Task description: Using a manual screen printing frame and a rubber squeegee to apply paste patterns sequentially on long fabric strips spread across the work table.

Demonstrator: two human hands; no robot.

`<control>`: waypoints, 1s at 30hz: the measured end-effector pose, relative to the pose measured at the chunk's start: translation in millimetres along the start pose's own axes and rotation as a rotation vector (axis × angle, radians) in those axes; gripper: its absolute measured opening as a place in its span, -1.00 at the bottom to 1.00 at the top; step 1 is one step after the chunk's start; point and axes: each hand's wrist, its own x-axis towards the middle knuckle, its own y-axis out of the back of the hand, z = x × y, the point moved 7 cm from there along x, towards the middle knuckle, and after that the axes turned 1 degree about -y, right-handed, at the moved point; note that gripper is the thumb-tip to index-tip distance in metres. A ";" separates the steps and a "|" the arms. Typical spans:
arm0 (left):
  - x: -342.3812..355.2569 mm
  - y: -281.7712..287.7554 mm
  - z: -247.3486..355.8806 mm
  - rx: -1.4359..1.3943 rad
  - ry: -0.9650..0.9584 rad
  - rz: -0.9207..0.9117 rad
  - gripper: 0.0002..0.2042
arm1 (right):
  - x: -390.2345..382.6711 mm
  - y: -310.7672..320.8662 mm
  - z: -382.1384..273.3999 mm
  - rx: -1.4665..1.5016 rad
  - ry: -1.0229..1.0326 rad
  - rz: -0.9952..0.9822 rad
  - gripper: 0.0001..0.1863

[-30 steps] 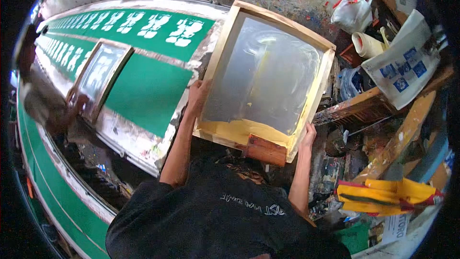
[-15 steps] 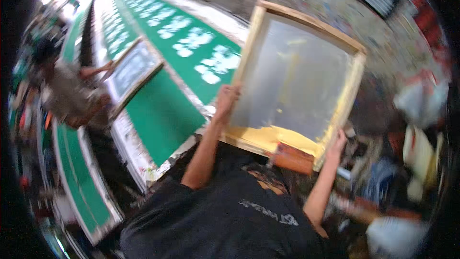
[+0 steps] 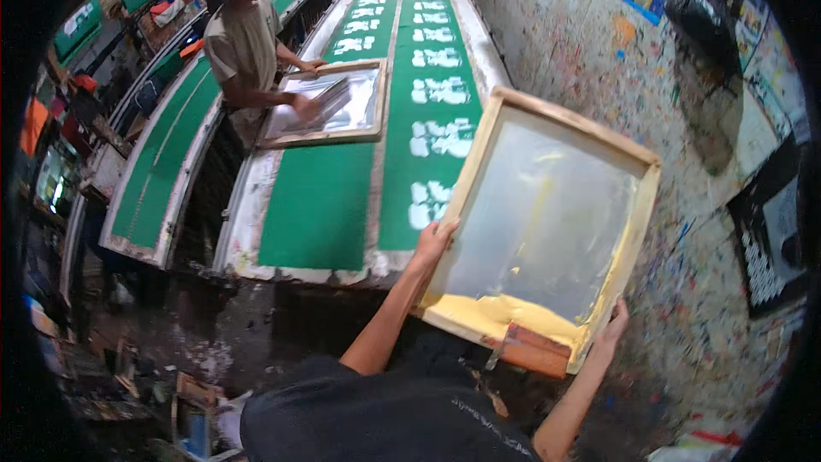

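Note:
I carry a wooden-framed screen (image 3: 540, 214) with a pale mesh and yellow paste spread along its near edge. My left hand (image 3: 432, 244) is closed on the left side of the frame. My right hand (image 3: 614, 325) is closed on the lower right side. An orange-brown block (image 3: 534, 351), apparently a squeegee, rests at the near right end of the screen over the paste. Beyond the screen's left side runs a long print table (image 3: 312, 222) with green strips and rows of white prints (image 3: 436, 90).
A co-worker (image 3: 235, 51) at the left holds another framed screen (image 3: 351, 128) on the long table, one hand on a squeegee. Another green-topped table (image 3: 150, 197) runs along the far left. A paint-spattered wall (image 3: 581, 60) stands at the right, with a black frame (image 3: 761, 248) against it.
My view has swung toward the length of the print tables and the wall. I have moved the screen along with me, still in both hands. The co-worker's hand has moved onto the other screen's squeegee.

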 end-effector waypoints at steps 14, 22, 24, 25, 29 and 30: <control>25.5 -91.5 -9.7 -0.206 0.009 0.236 -0.70 | 199.8 -38.4 -81.0 -0.157 -0.012 -0.247 -0.57; 17.3 -116.4 -13.5 -0.334 -0.068 0.508 -0.68 | 318.7 -101.2 -71.4 -0.216 -0.230 -0.500 -0.62; 18.5 -128.8 -29.2 -0.343 -0.062 0.571 -0.70 | 331.1 -124.3 -76.9 -0.205 -0.320 -0.635 -0.61; 18.8 -139.8 -31.3 -0.329 -0.053 0.598 -0.71 | 372.4 -114.7 -67.2 -0.244 -0.275 -0.620 -0.59; 6.2 -169.9 -39.0 -0.424 -0.132 0.750 -0.74 | 431.7 -150.8 -63.3 -0.304 -0.253 -0.748 -0.61; -0.2 -170.5 -45.7 -0.411 -0.102 0.761 -0.74 | 413.6 -182.8 -74.2 -0.366 -0.278 -0.827 -0.62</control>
